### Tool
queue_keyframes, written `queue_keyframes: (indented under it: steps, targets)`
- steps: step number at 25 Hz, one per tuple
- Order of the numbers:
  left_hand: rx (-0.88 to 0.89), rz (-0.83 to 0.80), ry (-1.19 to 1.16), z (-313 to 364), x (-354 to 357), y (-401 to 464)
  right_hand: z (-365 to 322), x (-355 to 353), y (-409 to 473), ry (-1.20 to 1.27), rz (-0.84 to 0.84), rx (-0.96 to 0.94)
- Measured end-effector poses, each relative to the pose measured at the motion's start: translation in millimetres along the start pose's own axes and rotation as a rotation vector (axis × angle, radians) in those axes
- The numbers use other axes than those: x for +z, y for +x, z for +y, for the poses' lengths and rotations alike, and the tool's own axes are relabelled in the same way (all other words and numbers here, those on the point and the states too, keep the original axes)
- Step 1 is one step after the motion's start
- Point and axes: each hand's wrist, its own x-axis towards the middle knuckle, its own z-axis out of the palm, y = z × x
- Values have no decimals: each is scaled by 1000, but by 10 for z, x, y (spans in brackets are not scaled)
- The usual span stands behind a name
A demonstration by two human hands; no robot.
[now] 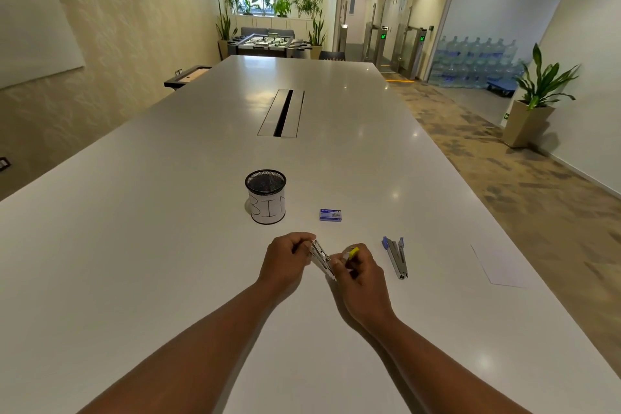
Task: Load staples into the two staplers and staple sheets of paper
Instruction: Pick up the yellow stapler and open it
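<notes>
Both my hands hold a small stapler with a yellow part (323, 258) just above the white table (201, 245). My left hand (285, 260) grips the far end of its opened metal body. My right hand (358, 270) grips the near end, its fingers curled round the yellow part. A second stapler (396, 257), blue and silver, lies opened flat on the table to the right of my hands. A small blue box of staples (330, 215) lies beyond my hands. White sheets of paper (500, 265) lie at the right near the table edge.
A black mesh cup with a paper label reading "BIN" (266, 197) stands beyond my left hand. A cable slot (282, 112) is set into the table's middle. The table's right edge runs beside carpeted floor with a potted plant (534, 101).
</notes>
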Motion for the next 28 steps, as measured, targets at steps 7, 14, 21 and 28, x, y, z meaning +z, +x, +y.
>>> queue_keyframes:
  steps: [7, 14, 21, 28]
  targets:
    - [-94, 219, 35, 64, 92, 48, -26, -83, -41, 4, 135, 80]
    - [15, 205, 216, 127, 162, -31, 31, -78, -99, -444, 81, 21]
    - [113, 76, 447, 121, 163, -57, 84, -13, -94, -482, -17, -32]
    - [220, -33, 541, 67, 184, -44, 46, -32, 28, -554, -199, 7]
